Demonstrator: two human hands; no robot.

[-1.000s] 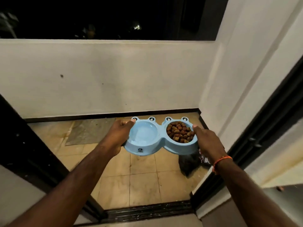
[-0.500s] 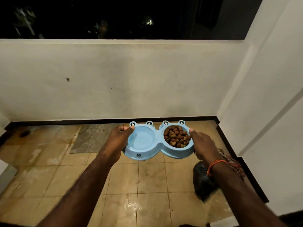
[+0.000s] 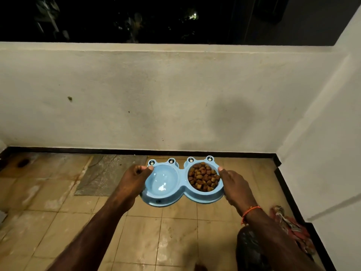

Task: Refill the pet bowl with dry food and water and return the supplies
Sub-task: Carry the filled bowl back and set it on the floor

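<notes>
The left hand [image 3: 134,178] and right hand [image 3: 235,185] each clasp an end of the blue double pet bowl [image 3: 182,194], held above the tiled floor [image 3: 136,231], water in its left cup, dry food [image 3: 204,178] in its right, a grey mat [image 3: 109,173] by the white wall [image 3: 175,94] beyond

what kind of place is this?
Likely a home balcony at night: a waist-high white parapet wall with dark open sky above, a tiled floor and a worn mat.
</notes>
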